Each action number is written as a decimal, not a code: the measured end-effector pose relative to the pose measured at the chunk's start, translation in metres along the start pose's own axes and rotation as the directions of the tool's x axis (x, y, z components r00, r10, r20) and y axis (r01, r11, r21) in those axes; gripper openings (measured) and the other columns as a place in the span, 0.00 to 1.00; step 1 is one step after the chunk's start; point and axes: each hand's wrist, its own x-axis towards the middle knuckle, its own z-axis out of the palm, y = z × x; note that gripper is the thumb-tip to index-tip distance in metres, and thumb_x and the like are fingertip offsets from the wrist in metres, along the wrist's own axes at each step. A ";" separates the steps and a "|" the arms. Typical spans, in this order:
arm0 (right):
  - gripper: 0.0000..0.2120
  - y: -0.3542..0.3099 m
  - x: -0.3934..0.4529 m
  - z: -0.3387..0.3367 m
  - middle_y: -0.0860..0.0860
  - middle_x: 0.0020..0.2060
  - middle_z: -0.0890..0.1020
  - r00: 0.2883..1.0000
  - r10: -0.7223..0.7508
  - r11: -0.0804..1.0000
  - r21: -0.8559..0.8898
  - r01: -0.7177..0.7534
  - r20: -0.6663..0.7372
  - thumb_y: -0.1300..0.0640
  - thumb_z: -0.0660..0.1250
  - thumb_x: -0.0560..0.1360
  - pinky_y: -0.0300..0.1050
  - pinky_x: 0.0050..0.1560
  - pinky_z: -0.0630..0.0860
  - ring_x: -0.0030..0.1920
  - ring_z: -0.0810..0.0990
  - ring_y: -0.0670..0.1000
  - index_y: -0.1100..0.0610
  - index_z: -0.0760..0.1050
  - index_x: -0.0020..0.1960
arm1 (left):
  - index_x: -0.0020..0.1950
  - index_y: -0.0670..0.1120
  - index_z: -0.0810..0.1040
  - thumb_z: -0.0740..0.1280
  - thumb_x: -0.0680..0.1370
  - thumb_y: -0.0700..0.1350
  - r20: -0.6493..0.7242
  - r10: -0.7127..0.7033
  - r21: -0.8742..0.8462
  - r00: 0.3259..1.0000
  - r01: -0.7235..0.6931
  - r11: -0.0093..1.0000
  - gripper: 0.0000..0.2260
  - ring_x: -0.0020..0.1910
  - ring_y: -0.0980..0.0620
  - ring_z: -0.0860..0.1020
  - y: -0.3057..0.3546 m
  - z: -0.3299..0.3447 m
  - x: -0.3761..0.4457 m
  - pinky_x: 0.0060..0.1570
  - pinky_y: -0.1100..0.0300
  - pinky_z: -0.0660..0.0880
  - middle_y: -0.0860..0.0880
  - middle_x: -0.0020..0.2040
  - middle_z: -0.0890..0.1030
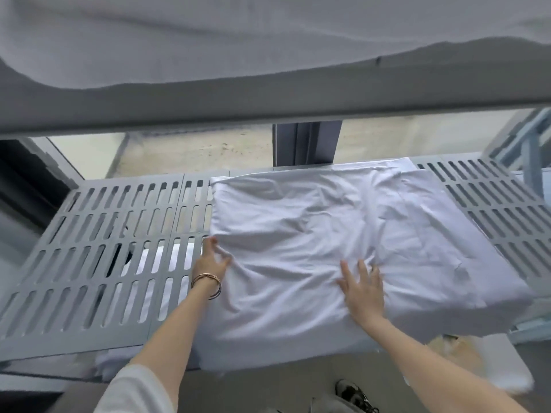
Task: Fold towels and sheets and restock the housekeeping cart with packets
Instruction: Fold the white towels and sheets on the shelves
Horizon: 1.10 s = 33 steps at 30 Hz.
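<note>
Slotted grey shelf (pixel 98 234), one item.
Folded white sheet (pixel 343 242): lies flat, creased, on the shelf's right half, near edge overhanging; slots bare to the left and far right.

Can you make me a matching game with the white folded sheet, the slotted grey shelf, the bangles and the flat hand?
Things:
1. white folded sheet
2. slotted grey plastic shelf
3. thin gold-coloured bangles
4. right hand

States:
A. round the left wrist
B. pressed flat on the cloth, fingers spread
C. lying wrinkled on the shelf
D. full of long holes

Pairs: 1-C, 2-D, 3-A, 4-B
</note>
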 end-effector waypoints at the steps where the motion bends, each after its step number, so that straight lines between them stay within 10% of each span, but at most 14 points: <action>1: 0.32 -0.001 0.000 0.002 0.64 0.57 0.78 0.999 0.008 1.000 0.010 -0.008 -0.037 0.42 0.40 0.82 0.67 0.51 0.75 0.53 0.76 0.72 0.54 0.80 0.59 | 0.62 0.51 0.70 0.68 0.75 0.46 -0.027 0.035 0.005 0.999 -0.035 0.999 0.17 0.50 0.39 0.78 0.001 -0.002 0.004 0.45 0.54 0.69 0.45 0.52 0.78; 11: 0.35 -0.053 0.049 -0.009 0.62 0.62 0.76 0.990 -0.137 0.991 0.001 0.137 -0.029 0.40 0.34 0.80 0.66 0.61 0.69 0.59 0.74 0.70 0.51 0.75 0.65 | 0.60 0.54 0.79 0.67 0.77 0.48 -0.305 0.018 -0.076 0.952 -0.043 0.996 0.12 0.54 0.41 0.78 -0.012 -0.054 0.011 0.48 0.53 0.73 0.44 0.57 0.80; 15: 0.50 -0.107 0.087 -0.021 0.56 0.77 0.51 0.926 -0.376 0.914 -0.149 0.378 0.042 0.30 0.15 0.62 0.56 0.72 0.41 0.75 0.50 0.63 0.44 0.50 0.76 | 0.60 0.50 0.80 0.67 0.77 0.45 -0.384 -0.158 -0.167 0.910 0.100 0.981 0.12 0.52 0.39 0.78 -0.069 -0.077 -0.005 0.47 0.54 0.73 0.41 0.55 0.81; 21: 0.25 -0.161 0.131 -0.044 0.55 0.76 0.38 0.789 -0.552 0.756 -0.236 0.610 0.272 0.46 0.44 0.82 0.56 0.72 0.37 0.75 0.38 0.62 0.44 0.39 0.76 | 0.62 0.50 0.77 0.64 0.78 0.44 -0.404 -0.361 -0.317 0.840 0.241 0.917 0.13 0.51 0.39 0.76 -0.114 -0.060 -0.061 0.44 0.55 0.68 0.42 0.57 0.79; 27: 0.25 -0.127 0.059 -0.053 0.59 0.76 0.53 0.839 -0.497 0.783 -0.302 0.544 0.224 0.47 0.59 0.78 0.66 0.71 0.50 0.73 0.53 0.68 0.46 0.58 0.74 | 0.73 0.52 0.63 0.70 0.75 0.44 -0.224 -0.372 -0.458 0.901 0.240 0.856 0.29 0.66 0.40 0.67 -0.118 -0.050 -0.110 0.63 0.49 0.65 0.40 0.68 0.67; 30: 0.36 -0.074 0.016 -0.045 0.65 0.66 0.70 0.916 -0.398 0.854 -0.344 0.389 0.048 0.45 0.79 0.60 0.72 0.60 0.67 0.64 0.66 0.74 0.49 0.74 0.65 | 0.74 0.56 0.61 0.72 0.73 0.41 -0.152 -0.363 -0.376 0.919 0.286 0.882 0.34 0.68 0.40 0.63 -0.108 -0.035 -0.136 0.65 0.49 0.63 0.35 0.69 0.58; 33: 0.38 -0.036 -0.014 -0.043 0.59 0.73 0.55 0.997 -0.077 0.973 -0.219 0.070 -0.021 0.46 0.65 0.73 0.66 0.63 0.61 0.67 0.60 0.67 0.42 0.48 0.76 | 0.74 0.56 0.62 0.72 0.72 0.41 -0.076 -0.343 -0.272 0.936 0.312 0.910 0.33 0.60 0.38 0.70 -0.107 -0.025 -0.151 0.60 0.50 0.67 0.35 0.65 0.63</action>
